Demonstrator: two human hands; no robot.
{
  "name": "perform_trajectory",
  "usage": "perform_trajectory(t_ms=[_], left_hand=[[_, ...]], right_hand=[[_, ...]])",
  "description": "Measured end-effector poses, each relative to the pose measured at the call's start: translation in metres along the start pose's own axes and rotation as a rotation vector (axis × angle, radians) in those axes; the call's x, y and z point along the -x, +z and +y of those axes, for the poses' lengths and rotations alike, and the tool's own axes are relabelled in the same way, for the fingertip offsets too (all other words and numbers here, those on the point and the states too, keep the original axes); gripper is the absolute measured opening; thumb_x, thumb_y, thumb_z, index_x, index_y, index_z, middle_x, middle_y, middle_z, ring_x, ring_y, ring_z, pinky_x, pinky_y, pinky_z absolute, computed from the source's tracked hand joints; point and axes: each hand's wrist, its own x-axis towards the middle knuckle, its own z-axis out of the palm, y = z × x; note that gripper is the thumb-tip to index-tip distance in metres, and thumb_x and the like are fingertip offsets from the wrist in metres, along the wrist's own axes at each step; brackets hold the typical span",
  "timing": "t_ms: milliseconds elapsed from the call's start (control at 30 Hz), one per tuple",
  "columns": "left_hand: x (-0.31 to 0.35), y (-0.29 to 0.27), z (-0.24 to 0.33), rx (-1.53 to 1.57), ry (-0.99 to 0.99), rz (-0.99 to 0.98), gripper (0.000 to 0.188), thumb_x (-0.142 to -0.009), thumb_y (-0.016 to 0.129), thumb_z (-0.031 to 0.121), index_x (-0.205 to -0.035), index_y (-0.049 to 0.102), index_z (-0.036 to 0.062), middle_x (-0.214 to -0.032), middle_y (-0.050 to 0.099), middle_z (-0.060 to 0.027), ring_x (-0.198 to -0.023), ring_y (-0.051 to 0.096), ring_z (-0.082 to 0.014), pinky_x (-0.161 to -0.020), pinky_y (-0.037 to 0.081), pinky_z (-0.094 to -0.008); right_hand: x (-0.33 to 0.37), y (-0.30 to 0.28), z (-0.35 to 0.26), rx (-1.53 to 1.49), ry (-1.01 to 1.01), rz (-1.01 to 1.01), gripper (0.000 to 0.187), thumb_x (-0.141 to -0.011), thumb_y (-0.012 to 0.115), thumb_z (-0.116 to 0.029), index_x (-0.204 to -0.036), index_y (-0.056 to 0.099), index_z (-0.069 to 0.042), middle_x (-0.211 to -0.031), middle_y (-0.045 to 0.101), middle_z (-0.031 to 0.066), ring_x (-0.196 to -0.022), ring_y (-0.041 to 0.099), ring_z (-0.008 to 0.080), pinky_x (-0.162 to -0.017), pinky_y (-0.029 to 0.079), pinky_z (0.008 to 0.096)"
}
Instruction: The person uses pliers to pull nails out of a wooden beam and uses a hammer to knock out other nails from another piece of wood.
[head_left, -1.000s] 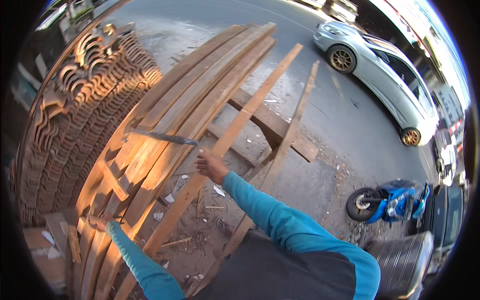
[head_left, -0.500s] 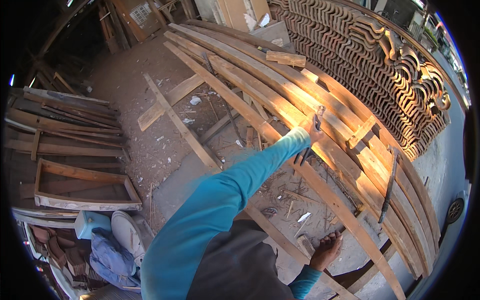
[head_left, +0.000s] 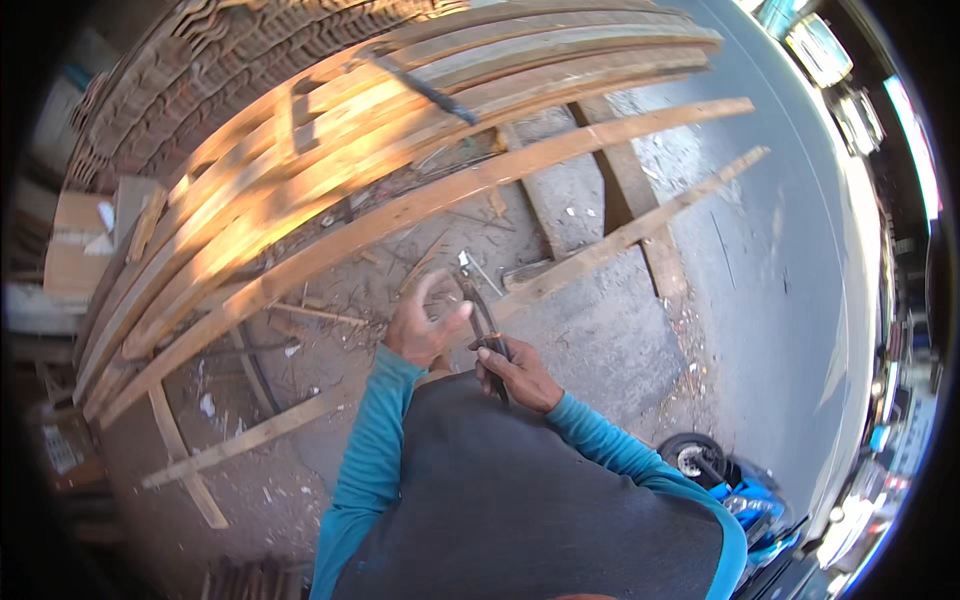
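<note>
Holding a dark hand tool [head_left: 492, 337] in front of the torso [head_left: 540, 490], above littered ground [head_left: 620, 345], the right hand [head_left: 525, 375] has its grip pinched around it. The left hand [head_left: 422, 325], blurred, is just beside the tool, its grip spread, fingers curved; contact cannot be confirmed. Beyond, a hammer-like tool [head_left: 425, 92] lies across wooden beams [head_left: 590, 72].

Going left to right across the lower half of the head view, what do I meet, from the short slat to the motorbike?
Short slat → your left hand → gripping tool, held in the right hand → your right hand → blue motorbike.
</note>
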Motion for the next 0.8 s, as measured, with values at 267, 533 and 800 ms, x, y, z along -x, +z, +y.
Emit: perform_trajectory(t_ms=[267, 533, 800], left_hand=[[-0.062, 0.112, -0.067, -0.300, 0.079, -0.206, 0.073, -0.082, 0.079, 0.034, -0.137, 0.049, -0.0042, -0.128, 0.059, -0.0244, -0.120, 0.059, -0.0305, -0.102, 0.047, -0.0407], [-0.152, 0.190, -0.083, -0.563, 0.314, -0.344, 0.080, -0.077, 0.080, 0.045, -0.133, 0.053, -0.0058, -0.131, 0.058, -0.0252, -0.122, 0.056, -0.0359, -0.103, 0.045, -0.0435], [-0.236, 0.243, -0.074, -0.715, 0.236, -0.587, 0.092, -0.075, 0.080, 0.058, -0.132, 0.053, -0.0090, -0.131, 0.059, -0.0251, -0.117, 0.059, -0.0348, -0.098, 0.049, -0.0420]], right_hand=[[0.153, -0.121, 0.068, -0.231, -0.105, 0.658, 0.036, -0.102, 0.051, -0.024, -0.126, 0.054, 0.003, -0.101, 0.067, 0.0106, -0.089, 0.067, 0.0178, -0.077, 0.055, 0.0319], [0.231, -0.140, 0.124, -0.454, -0.149, 1.070, 0.041, -0.097, 0.052, -0.020, -0.131, 0.052, 0.003, -0.107, 0.067, 0.0134, -0.098, 0.069, 0.0208, -0.084, 0.055, 0.0349], [0.200, -0.138, 0.125, -0.316, -0.121, 1.217, 0.030, -0.093, 0.052, -0.023, -0.111, 0.057, 0.001, -0.096, 0.070, 0.0125, -0.089, 0.068, 0.0196, -0.076, 0.053, 0.0356]])
